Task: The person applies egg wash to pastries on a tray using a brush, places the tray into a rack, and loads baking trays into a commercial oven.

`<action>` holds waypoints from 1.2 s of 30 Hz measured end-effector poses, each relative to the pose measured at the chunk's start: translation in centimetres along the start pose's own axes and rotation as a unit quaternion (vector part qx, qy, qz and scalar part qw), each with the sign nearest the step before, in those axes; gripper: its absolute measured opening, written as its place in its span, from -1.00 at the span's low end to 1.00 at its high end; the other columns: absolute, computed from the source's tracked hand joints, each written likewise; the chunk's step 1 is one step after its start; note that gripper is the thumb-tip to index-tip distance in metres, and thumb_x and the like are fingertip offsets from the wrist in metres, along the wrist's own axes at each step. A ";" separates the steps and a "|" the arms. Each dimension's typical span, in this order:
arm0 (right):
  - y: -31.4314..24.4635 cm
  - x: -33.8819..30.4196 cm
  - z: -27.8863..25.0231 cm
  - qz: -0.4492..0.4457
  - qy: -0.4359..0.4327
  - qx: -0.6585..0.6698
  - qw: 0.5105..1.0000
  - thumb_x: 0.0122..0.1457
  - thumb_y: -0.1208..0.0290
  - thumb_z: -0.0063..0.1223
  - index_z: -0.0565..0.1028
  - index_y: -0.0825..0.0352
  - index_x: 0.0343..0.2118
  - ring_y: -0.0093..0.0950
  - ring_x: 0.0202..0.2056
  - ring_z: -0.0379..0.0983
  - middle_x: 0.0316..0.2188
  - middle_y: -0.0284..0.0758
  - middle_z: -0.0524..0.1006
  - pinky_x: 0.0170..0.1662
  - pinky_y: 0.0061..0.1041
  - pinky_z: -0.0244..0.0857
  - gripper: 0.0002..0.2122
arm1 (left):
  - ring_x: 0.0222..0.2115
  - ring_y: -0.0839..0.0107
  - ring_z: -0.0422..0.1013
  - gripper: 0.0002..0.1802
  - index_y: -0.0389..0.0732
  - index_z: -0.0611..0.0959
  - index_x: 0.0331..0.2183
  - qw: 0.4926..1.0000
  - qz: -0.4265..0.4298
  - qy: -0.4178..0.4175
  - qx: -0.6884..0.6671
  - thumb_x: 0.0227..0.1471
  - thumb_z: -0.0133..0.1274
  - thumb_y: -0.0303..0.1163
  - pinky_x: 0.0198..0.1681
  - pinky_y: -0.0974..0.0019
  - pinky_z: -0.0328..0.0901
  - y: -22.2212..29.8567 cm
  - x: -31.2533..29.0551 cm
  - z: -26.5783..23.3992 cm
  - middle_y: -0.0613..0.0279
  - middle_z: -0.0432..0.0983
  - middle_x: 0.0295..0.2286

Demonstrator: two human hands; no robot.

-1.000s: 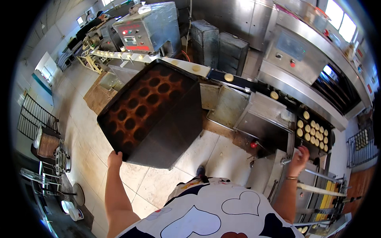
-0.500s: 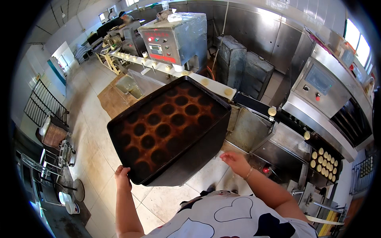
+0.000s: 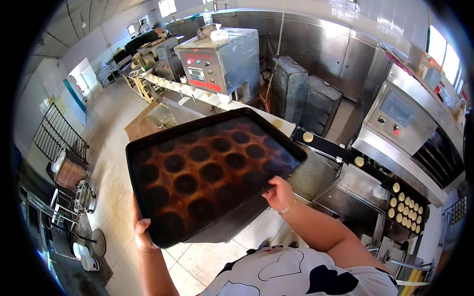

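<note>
A dark baking tray (image 3: 217, 170), browned with rows of round dark marks, is tilted in front of me above a dark stack of trays (image 3: 229, 219). My left hand (image 3: 141, 233) is closed on its near left corner, thumb over the rim. At the near right edge my right hand (image 3: 280, 194) grips the rim, its fingertips partly hidden. To the right, pale round dough pieces ride a dark conveyor belt (image 3: 328, 146). The belt leads to another tray (image 3: 406, 229) holding several dough rounds in rows.
A steel machine with a control panel (image 3: 217, 61) stands over the pale belt ahead. At right is a steel cabinet with a screen (image 3: 395, 111). A black rack (image 3: 58, 130), a wooden-sided box (image 3: 70, 172) and white buckets (image 3: 89, 261) are on the left. Far back is a person (image 3: 160, 29).
The top tray has come up off the stack toward me and tilted. My right hand has moved from beside the stack onto the tray's rim. Dough rounds have advanced along the belt.
</note>
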State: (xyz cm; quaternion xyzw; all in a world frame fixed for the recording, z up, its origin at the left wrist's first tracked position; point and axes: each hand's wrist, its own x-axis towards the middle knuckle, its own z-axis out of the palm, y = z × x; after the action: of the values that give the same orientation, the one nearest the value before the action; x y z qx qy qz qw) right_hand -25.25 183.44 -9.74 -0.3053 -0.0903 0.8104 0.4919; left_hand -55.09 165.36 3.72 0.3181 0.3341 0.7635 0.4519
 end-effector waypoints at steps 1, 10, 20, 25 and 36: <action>-1.2 -1.6 -1.0 -0.002 -0.001 0.004 1.000 -0.05 0.54 -0.13 0.37 0.33 -0.36 -0.36 -0.36 0.46 -0.42 -0.24 0.50 -0.27 -0.24 0.36 -0.85 | 0.03 0.09 0.19 -0.05 -0.18 0.11 0.16 1.000 -0.005 -0.014 -0.001 -0.40 0.00 -0.43 0.09 0.08 0.15 -0.5 0.0 1.0 0.02 0.19 0.03; -14.4 -18.1 -14.7 -0.423 0.239 -0.031 0.873 0.02 0.54 -0.15 0.36 0.38 -0.19 -0.47 -0.41 0.43 -0.39 -0.34 0.47 -0.38 -0.53 0.35 -0.76 | 0.04 0.08 0.18 0.01 -0.12 0.08 0.18 0.951 -0.244 -0.183 -0.046 -0.41 0.07 -0.47 0.09 0.07 0.15 -15.0 0.8 16.8 0.04 0.18 0.04; -27.1 -34.1 -27.0 -0.769 0.372 -0.011 0.520 -0.10 0.64 -0.21 0.05 0.27 0.17 -0.36 -0.05 0.27 -0.03 -0.26 0.29 0.01 -0.41 0.21 -0.35 | 0.05 0.27 0.18 0.00 -0.01 -0.06 0.20 0.693 -0.482 -0.527 -0.104 -0.25 0.04 -0.60 0.03 0.19 0.19 -39.9 -8.6 48.1 0.23 0.14 0.07; -37.2 -39.8 -35.7 -0.811 0.400 0.007 0.427 -0.16 0.64 -0.20 0.09 0.22 0.17 -0.33 -0.01 0.24 0.01 -0.29 0.27 0.05 -0.36 0.17 -0.32 | -0.14 0.48 0.28 0.00 0.20 -0.17 0.21 0.597 -0.471 -0.649 -0.015 -0.13 -0.02 -0.59 -0.35 0.41 0.35 -49.2 -12.3 63.2 0.35 0.07 0.07; -63.1 -43.3 -45.4 -0.834 0.352 -0.088 0.416 -0.05 0.67 -0.23 0.08 0.26 0.16 -0.38 -0.05 0.28 -0.04 -0.27 0.30 -0.01 -0.38 0.25 -0.40 | -0.14 0.38 0.32 -0.11 0.16 -0.08 0.19 0.625 -0.397 -0.672 -0.021 -0.09 -0.09 -0.60 -0.29 0.27 0.41 -59.9 -13.1 85.3 0.27 0.23 -0.04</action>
State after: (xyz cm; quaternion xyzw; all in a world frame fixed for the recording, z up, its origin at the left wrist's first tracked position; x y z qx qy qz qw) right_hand 62.31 171.02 -0.18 -0.3800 -0.1904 -0.1888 0.8853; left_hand 45.79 194.57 2.52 0.5700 0.0151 0.0908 0.8165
